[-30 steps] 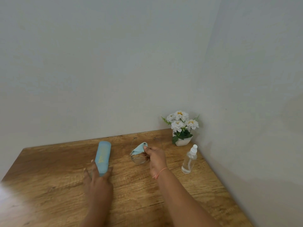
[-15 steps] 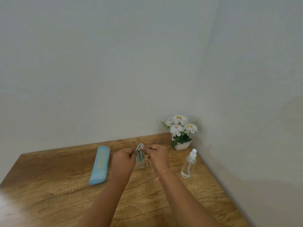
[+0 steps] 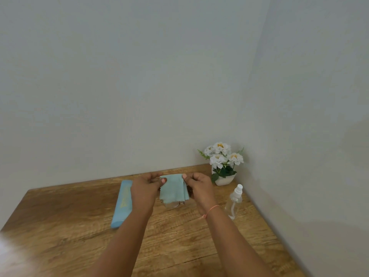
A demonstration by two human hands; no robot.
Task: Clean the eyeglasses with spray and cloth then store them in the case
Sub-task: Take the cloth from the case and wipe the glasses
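The head view looks down on 2 forearms reaching forward over a wooden table, roughly parallel, with the hands meeting near the far edge. The left hand shows its back to the camera, its fingers curled inward and its thumb and forefinger pinching the upper left corner of a pale teal cloth. The right hand mirrors it, fingers curled, thumb tip and forefinger pinching the upper right corner; a thin orange band circles that wrist. Between the 2 pinches the cloth hangs spread as a flat panel facing the camera, its right side doubled into a fold and its lower edge loose. Just under that lower edge a clear rounded lens of the eyeglasses shows faintly; most of the frame is hidden by the cloth, and whether it rests on the table or is held by the right hand cannot be told. The light blue case lies lengthwise on the table just left of the left hand, lid closed, partly covered by that wrist. The clear spray bottle with a white nozzle stands upright to the right of the right wrist, apart from it. A white pot of white flowers sits in the far corner where 2 plain walls meet.
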